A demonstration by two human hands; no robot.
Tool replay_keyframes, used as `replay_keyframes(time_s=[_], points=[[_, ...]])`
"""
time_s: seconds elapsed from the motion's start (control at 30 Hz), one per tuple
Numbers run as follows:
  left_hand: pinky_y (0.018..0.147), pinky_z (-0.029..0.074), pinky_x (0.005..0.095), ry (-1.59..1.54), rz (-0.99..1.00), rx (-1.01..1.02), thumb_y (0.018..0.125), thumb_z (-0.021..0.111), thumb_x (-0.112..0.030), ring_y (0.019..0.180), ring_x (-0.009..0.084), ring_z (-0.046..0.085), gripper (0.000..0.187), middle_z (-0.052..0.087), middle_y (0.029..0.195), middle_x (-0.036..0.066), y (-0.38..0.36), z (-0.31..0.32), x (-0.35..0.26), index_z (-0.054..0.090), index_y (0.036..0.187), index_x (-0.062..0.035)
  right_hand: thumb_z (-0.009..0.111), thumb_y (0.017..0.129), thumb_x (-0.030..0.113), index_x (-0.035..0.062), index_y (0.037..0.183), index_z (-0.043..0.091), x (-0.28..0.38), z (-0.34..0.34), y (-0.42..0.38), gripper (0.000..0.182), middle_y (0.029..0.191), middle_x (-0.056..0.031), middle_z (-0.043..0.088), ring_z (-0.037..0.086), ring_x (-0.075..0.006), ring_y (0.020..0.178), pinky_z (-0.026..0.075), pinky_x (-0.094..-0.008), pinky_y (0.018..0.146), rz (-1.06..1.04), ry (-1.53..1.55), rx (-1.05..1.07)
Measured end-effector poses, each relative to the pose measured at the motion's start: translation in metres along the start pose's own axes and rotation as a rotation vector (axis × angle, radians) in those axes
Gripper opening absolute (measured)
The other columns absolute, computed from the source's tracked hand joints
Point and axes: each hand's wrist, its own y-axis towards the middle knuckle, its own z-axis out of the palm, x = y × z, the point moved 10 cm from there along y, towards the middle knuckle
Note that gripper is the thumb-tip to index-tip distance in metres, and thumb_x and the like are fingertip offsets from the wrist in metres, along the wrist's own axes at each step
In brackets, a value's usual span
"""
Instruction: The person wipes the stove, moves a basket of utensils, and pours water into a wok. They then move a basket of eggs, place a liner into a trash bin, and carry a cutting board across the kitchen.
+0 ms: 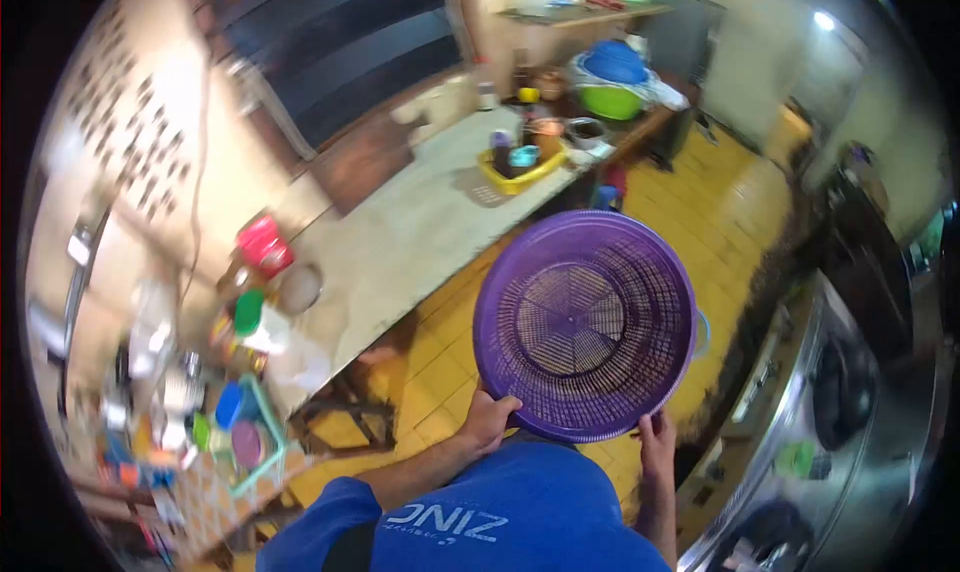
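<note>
A large round purple plastic basket [492, 302] with slotted sides and a slotted base is held out in front of my body, its open top facing me. My left hand [488, 420] grips the rim at the lower left, thumb over the edge. At the lower right, my right hand [656, 442] has its fingers closed on the same rim, partly hidden behind it. Nothing shows inside the basket; the yellow floor is visible through its slots.
A long pale counter [370, 262] runs along the left wall, bearing a yellow basket [520, 179] of bottles. Beyond it sits a green bowl [610, 103] under a blue one [615, 62]. A stove [850, 462] stands right, a teal rack [272, 462] at lower left.
</note>
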Motion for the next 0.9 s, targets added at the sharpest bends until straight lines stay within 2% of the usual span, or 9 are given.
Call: replay_keyframes(time_s=[0.07, 0.13, 0.27, 0.3, 0.37, 0.53, 0.73, 0.83, 0.9], points=[[0.088, 0.048, 0.0354, -0.046, 0.083, -0.049, 0.074, 0.051, 0.010, 0.099, 0.0227, 0.059, 0.048, 0.058, 0.110, 0.010, -0.009, -0.017, -0.018, 0.046, 0.121, 0.0014, 0.055, 0.092, 0.017, 0.0005, 0.114, 0.051, -0.012, 0.033, 0.005, 0.027, 0.091, -0.0033, 0.059, 0.054, -0.0114, 0.081, 0.046, -0.0273, 0.066, 0.083, 0.181, 0.097], [0.094, 0.044, 0.0360, 0.026, 0.067, -0.094, 0.071, 0.053, 0.012, 0.109, 0.0217, 0.052, 0.063, 0.052, 0.121, 0.011, -0.012, -0.027, -0.023, 0.036, 0.131, -0.0014, 0.054, 0.093, 0.015, 0.0015, 0.115, 0.051, -0.012, 0.056, 0.027, 0.027, 0.095, -0.0032, 0.059, 0.054, -0.0109, 0.084, 0.047, -0.0270, 0.069, 0.115, 0.200, 0.246], [0.095, 0.044, 0.0357, 0.023, 0.204, -0.063, 0.072, 0.052, 0.012, 0.106, 0.0225, 0.054, 0.063, 0.052, 0.117, 0.010, -0.031, -0.045, -0.049, 0.035, 0.132, -0.0027, 0.054, 0.092, 0.012, 0.0004, 0.111, 0.053, 0.013, 0.101, 0.040, 0.022, 0.093, -0.0010, 0.058, 0.052, -0.0092, 0.080, 0.044, -0.0253, 0.072, 0.064, 0.220, 0.311], [0.092, 0.047, 0.0379, -0.084, 0.203, -0.093, 0.075, 0.050, 0.011, 0.104, 0.0234, 0.056, 0.057, 0.054, 0.115, 0.010, -0.028, -0.068, -0.071, 0.038, 0.129, -0.0036, 0.055, 0.091, 0.011, 0.0000, 0.109, 0.054, 0.030, 0.141, 0.047, 0.021, 0.092, -0.0005, 0.058, 0.051, -0.0092, 0.080, 0.044, -0.0256, 0.072, 0.076, 0.217, 0.276], [0.090, 0.051, 0.0401, -0.136, 0.209, -0.082, 0.078, 0.048, 0.010, 0.102, 0.0242, 0.058, 0.051, 0.055, 0.113, 0.011, -0.030, -0.070, -0.071, 0.041, 0.126, -0.0045, 0.055, 0.091, 0.010, -0.0004, 0.107, 0.055, 0.045, 0.145, 0.060, 0.020, 0.091, 0.0000, 0.059, 0.051, -0.0092, 0.079, 0.044, -0.0259, 0.072, 0.060, 0.270, 0.209], [0.077, 0.058, 0.0481, -0.180, 0.127, -0.125, 0.081, 0.048, 0.002, 0.098, 0.0282, 0.061, 0.046, 0.053, 0.114, 0.011, -0.013, -0.082, -0.082, 0.039, 0.126, -0.0069, 0.056, 0.089, 0.009, -0.0006, 0.108, 0.057, 0.072, 0.178, 0.080, 0.021, 0.097, -0.0021, 0.062, 0.056, -0.0104, 0.085, 0.047, -0.0267, 0.076, 0.010, 0.214, 0.357], [0.075, 0.057, 0.0510, -0.013, 0.035, 0.000, 0.085, 0.054, -0.004, 0.100, 0.0279, 0.060, 0.050, 0.053, 0.112, 0.011, 0.024, -0.017, -0.085, 0.031, 0.128, -0.0126, 0.055, 0.089, 0.010, -0.0006, 0.106, 0.058, 0.059, 0.117, 0.129, 0.020, 0.093, -0.0033, 0.063, 0.058, -0.0110, 0.080, 0.048, -0.0268, 0.073, 0.090, 0.373, 0.178], [0.075, 0.057, 0.0509, 0.059, -0.003, 0.048, 0.087, 0.052, -0.005, 0.101, 0.0278, 0.060, 0.057, 0.051, 0.114, 0.012, 0.054, 0.026, -0.077, 0.024, 0.136, -0.0151, 0.056, 0.087, 0.009, 0.0001, 0.102, 0.060, 0.053, 0.058, 0.156, 0.018, 0.088, -0.0032, 0.064, 0.059, -0.0121, 0.073, 0.049, -0.0274, 0.067, 0.116, 0.495, 0.023], [0.075, 0.057, 0.0486, 0.080, -0.004, 0.192, 0.090, 0.049, -0.007, 0.102, 0.0277, 0.059, 0.064, 0.048, 0.120, 0.014, 0.081, 0.064, -0.066, 0.015, 0.143, -0.0177, 0.056, 0.087, 0.009, 0.0004, 0.100, 0.060, 0.035, 0.013, 0.177, 0.017, 0.087, -0.0035, 0.064, 0.060, -0.0123, 0.073, 0.049, -0.0277, 0.067, 0.107, 0.525, -0.049]])
